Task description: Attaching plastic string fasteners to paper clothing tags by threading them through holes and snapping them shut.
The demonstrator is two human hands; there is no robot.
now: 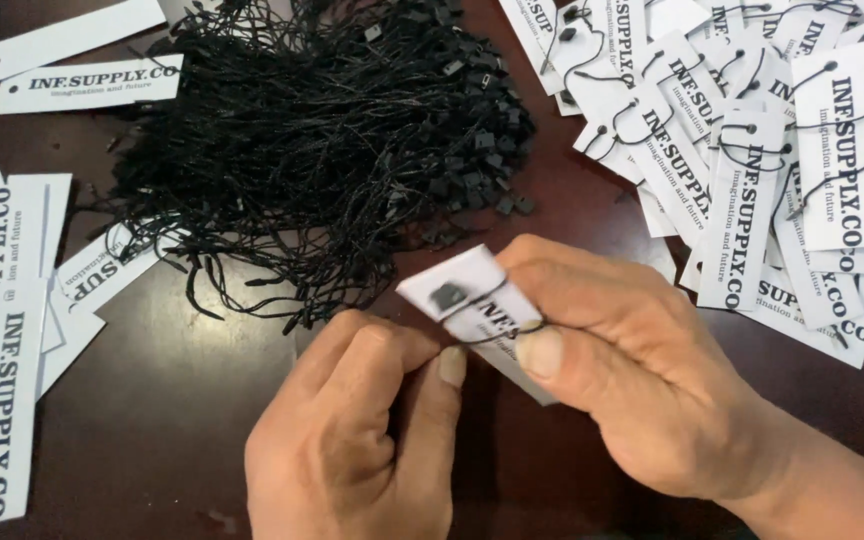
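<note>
White paper tag (467, 290) sits low centre over the dark table (172, 400), pinched in our right hand (632, 370), with our left hand (352, 440) fingertips clenched on the black string loop (497, 330) running across it. We'd keep the tag flat and the string taut so the loop seats cleanly. Black string pile (322, 140) lies just behind; strung tags (762, 150) right, blank tags (2, 340) left.

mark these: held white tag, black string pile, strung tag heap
White rectangular paper tag held in both hands (467, 290): head view, its upper face.
Black looped string pile (322, 140): head view, pile centre.
Heap of white strung paper tags (752, 150): head view, one tag's middle.
</note>
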